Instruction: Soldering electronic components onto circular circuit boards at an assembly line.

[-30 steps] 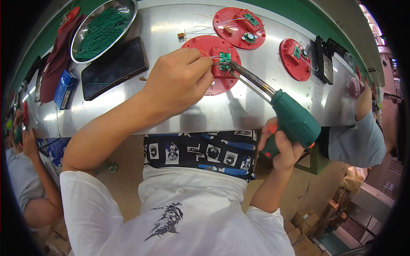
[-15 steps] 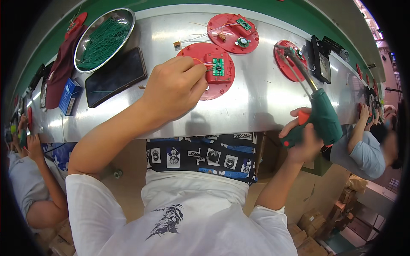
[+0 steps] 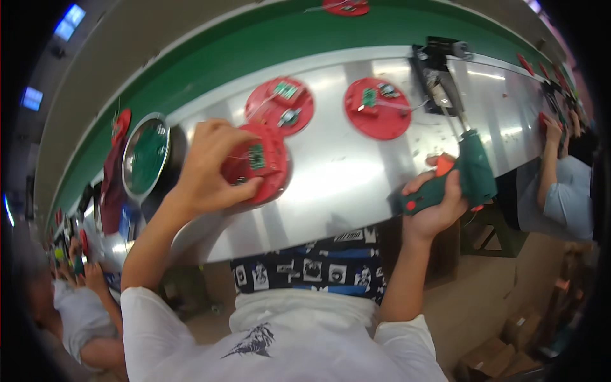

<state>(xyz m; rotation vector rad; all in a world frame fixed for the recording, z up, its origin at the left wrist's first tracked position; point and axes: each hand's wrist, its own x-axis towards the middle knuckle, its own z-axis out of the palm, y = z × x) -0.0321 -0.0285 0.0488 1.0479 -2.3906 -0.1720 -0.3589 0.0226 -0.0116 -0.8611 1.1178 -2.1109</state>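
On the metal bench lies a near red round housing (image 3: 275, 181) with a small green circuit board (image 3: 256, 156) and thin wires. My left hand (image 3: 205, 170) curves around its left side, thumb at the lower edge and fingers at the upper, closed on it. My right hand (image 3: 439, 207) grips a green soldering gun (image 3: 478, 169) with an orange trigger, its long tip slanting up toward a black stand (image 3: 433, 79). A second red housing (image 3: 270, 113) with a board and a round part touches the near one's far edge. A third red housing (image 3: 379, 124) sits farther right.
Left of my left hand stand a metal bowl (image 3: 146, 156) of green wires and a dark red cloth (image 3: 112, 191). Another red piece (image 3: 347, 6) lies beyond the green strip (image 3: 305, 41). Co-workers sit at both sides; cartons (image 3: 490, 360) are on the floor at right.
My view has swung, shifting the bench in the picture. My left hand has gone from pinching by the wires to spanning the near housing. The soldering gun's tip is now by the black stand.
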